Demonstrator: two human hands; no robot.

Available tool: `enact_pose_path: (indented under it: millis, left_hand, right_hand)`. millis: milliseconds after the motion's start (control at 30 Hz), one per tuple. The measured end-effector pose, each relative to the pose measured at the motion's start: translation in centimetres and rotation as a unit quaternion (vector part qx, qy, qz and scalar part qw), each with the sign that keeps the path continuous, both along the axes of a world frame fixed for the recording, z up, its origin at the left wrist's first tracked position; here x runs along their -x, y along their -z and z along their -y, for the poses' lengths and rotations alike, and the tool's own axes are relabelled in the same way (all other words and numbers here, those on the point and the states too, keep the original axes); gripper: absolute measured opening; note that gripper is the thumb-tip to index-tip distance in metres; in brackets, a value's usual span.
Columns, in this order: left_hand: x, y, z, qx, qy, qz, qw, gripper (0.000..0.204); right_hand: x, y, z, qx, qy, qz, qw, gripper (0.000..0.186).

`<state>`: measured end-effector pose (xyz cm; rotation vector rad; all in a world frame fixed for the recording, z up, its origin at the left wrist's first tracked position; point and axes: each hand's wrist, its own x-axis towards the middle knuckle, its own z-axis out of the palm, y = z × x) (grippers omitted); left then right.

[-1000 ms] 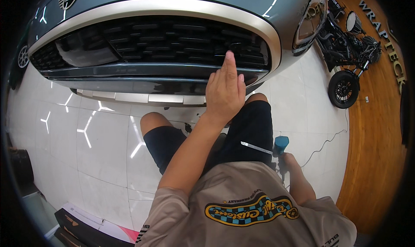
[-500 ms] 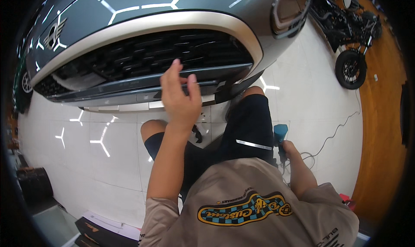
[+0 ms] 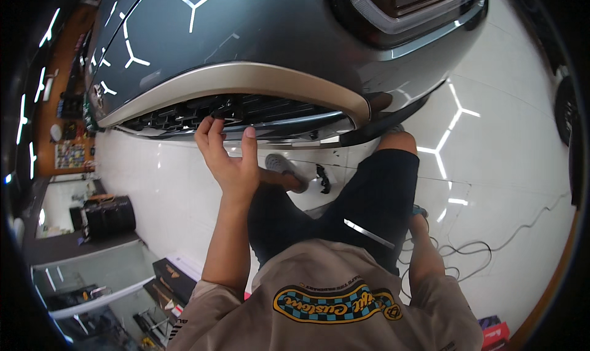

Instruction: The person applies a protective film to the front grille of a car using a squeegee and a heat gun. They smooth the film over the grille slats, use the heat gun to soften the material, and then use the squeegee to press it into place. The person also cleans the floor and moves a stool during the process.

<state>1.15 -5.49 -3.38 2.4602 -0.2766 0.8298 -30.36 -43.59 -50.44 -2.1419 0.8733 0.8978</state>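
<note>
Left of centre: my left grip (image 3: 232,170), open, fingers at the dark grille (image 3: 276,107) (feeling step, seemingly; next wants light touch). Lower right: right grip (image 3: 420,226), closed around teal tool (image 3: 420,210).

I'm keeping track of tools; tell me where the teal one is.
In the head view, right of centre, the teal tool is in the right hand, just beside the right leg of the dark shorts.

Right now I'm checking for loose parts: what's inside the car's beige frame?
A black grille, its lower part partly covered by the left hand. What lies behind the grille cannot be seen.
</note>
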Motion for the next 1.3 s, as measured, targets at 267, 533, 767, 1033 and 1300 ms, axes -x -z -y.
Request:
enact_pose_path:
  millis: [267, 533, 767, 1033, 1300]
  left_hand:
    - [0.1, 2.1, 0.3, 0.079, -0.077, -0.006, 0.994, 0.023]
    - [-0.5, 2.4, 0.7, -0.104, -0.099, 0.019, 0.989, 0.028]
    - [0.1, 1.1, 0.8, -0.066, -0.074, -0.001, 0.995, 0.023]
    - [0.0, 2.3, 0.2, -0.060, -0.081, 0.089, 0.991, 0.031]
    - [3.0, 4.5, -2.6, 0.113, 0.056, 0.031, 0.991, 0.048]
  right_hand:
    - [-7.6, -1.9, 0.1, 0.046, -0.114, -0.148, 0.981, 0.039]
    - [-5.1, 5.4, 0.6, 0.043, -0.121, -0.121, 0.984, 0.036]
    - [-4.3, 4.7, 2.5, 0.001, -0.119, -0.073, 0.990, 0.039]
    - [-12.3, -23.2, -0.2, -0.076, 0.126, 0.402, 0.904, 0.033]
    - [-10.1, -37.0, -12.9, 0.088, -0.371, 0.424, 0.821, 0.036]
